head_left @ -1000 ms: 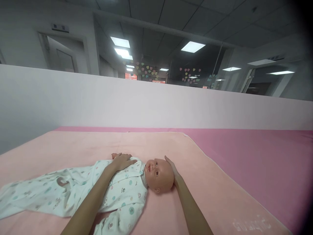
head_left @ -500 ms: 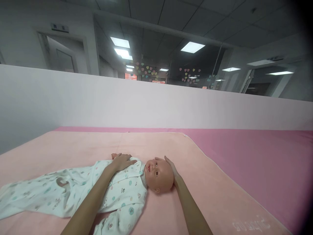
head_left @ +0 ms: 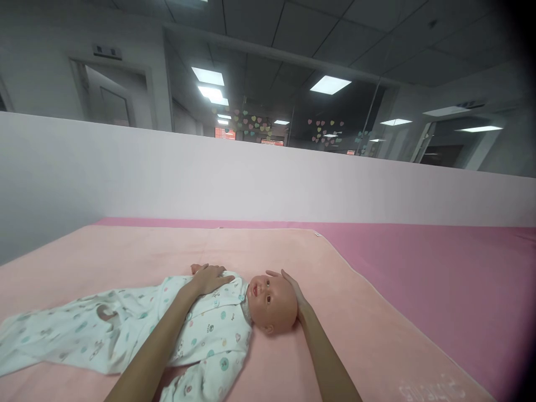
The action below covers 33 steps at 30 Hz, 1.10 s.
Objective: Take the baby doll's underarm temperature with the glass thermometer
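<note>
A baby doll (head_left: pixel 274 304) lies on its back on a peach blanket (head_left: pixel 335 312), its bald head toward the right. It wears white pajamas (head_left: pixel 218 329) with a small coloured print. My left hand (head_left: pixel 209 279) rests open on the doll's chest, fingers spread over the cloth. At the crown and far side of the doll's head, my right hand (head_left: pixel 295 290) lies open against it, partly hidden behind the head. One small doll hand (head_left: pixel 195 269) shows just beyond my left hand.
A pink surface (head_left: pixel 439 279) extends beyond the blanket's right edge. Behind runs a low white wall (head_left: pixel 251 184), with glass panels bearing heart stickers above it. A doorway (head_left: pixel 113 100) stands at the back left.
The whole view has shifted very slightly. Both hands stay in the same places on the doll.
</note>
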Motion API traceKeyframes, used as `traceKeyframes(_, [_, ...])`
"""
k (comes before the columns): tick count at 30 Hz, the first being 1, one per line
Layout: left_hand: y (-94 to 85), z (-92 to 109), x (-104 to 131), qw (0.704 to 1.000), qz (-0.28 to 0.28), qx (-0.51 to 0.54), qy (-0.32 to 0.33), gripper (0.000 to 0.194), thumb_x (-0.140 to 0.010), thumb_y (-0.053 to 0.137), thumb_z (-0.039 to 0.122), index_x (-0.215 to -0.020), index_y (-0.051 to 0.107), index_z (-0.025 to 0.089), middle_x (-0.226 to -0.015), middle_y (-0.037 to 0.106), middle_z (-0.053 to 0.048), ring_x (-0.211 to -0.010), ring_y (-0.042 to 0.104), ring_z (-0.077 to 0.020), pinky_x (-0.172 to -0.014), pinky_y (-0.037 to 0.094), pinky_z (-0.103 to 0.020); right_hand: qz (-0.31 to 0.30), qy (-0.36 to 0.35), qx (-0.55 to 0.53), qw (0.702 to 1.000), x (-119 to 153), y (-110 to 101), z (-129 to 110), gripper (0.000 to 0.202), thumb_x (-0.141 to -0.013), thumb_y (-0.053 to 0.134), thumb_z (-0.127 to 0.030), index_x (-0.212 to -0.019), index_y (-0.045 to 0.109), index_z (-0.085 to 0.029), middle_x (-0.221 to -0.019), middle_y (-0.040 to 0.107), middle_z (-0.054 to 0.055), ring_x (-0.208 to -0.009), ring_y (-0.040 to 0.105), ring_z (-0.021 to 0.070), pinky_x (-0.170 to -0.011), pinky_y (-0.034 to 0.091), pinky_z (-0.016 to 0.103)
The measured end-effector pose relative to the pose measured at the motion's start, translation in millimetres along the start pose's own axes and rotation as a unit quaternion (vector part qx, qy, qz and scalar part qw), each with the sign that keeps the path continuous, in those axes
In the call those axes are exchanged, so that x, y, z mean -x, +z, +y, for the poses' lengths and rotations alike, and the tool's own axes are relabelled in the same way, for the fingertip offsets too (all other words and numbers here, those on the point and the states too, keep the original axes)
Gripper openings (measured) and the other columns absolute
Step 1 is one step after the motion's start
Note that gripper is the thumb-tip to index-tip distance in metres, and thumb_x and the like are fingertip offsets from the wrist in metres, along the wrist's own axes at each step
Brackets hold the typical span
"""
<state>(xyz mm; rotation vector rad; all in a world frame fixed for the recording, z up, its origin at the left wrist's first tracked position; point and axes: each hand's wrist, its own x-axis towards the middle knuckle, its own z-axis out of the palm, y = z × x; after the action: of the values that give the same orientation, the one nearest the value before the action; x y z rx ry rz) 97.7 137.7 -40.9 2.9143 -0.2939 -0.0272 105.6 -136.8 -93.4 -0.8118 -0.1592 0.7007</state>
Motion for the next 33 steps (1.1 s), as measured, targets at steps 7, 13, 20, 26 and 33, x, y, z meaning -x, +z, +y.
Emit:
traceKeyframes(7, [-2.2,2,2,1.000,-0.001,-0.003,0.001,0.064,-0.078,0.025,0.065,-0.104,0.059,0.017,-0.110,0.061,-0.012,-0.103,0.051,-0.0293,-0.093,0.027,-0.042,-0.042,0.123,-0.009,0.992,13,16,-5,0.076,-0.072,0.041,-0.067,-0.116,0.051,-0.006,-0.118,0.055,0.018,-0.107,0.053,0.0299,-0.094,0.037,0.042])
traceKeyframes(13, [-1.9,4,3,1.000,0.001,-0.010,0.000,0.060,-0.079,0.027,0.062,-0.103,0.060,0.018,-0.110,0.061,-0.012,-0.104,0.051,-0.0290,-0.093,0.027,-0.042,0.014,0.087,0.014,0.996,14,25,-6,0.059,-0.076,0.042,-0.061,-0.104,0.057,-0.012,-0.107,0.062,0.013,-0.102,0.057,0.0273,-0.091,0.039,0.042])
traceKeyframes(20, [-10.4,9,12,0.999,-0.003,0.049,-0.016,0.071,-0.078,0.033,0.061,-0.137,0.026,0.021,-0.123,0.053,-0.012,-0.117,0.043,-0.0285,-0.097,0.026,-0.044,0.020,0.034,0.001,0.999,4,9,0,0.065,-0.075,0.046,-0.060,-0.124,0.042,-0.017,-0.115,0.058,0.015,-0.101,0.058,0.0303,-0.090,0.038,0.048])
traceKeyframes(26, [-56.7,36,54,0.995,-0.021,0.094,0.017,0.054,-0.078,0.036,0.059,-0.120,0.048,0.026,-0.123,0.053,-0.005,-0.112,0.046,-0.0247,-0.090,0.035,-0.036,0.041,-0.013,0.023,0.999,1,6,5,0.063,-0.076,0.049,-0.057,-0.128,0.036,-0.024,-0.113,0.059,0.013,-0.096,0.061,0.0289,-0.085,0.040,0.050])
traceKeyframes(33, [-65.5,69,74,0.997,-0.011,0.056,0.045,0.028,-0.071,0.054,0.045,-0.082,0.062,0.021,-0.089,0.064,-0.002,-0.085,0.057,-0.0197,-0.071,0.040,-0.027,0.149,-0.211,0.088,0.962,-2,12,-42,0.030,-0.075,0.055,-0.043,-0.090,0.060,-0.017,-0.082,0.067,0.005,-0.075,0.063,0.0164,-0.081,0.046,0.034])
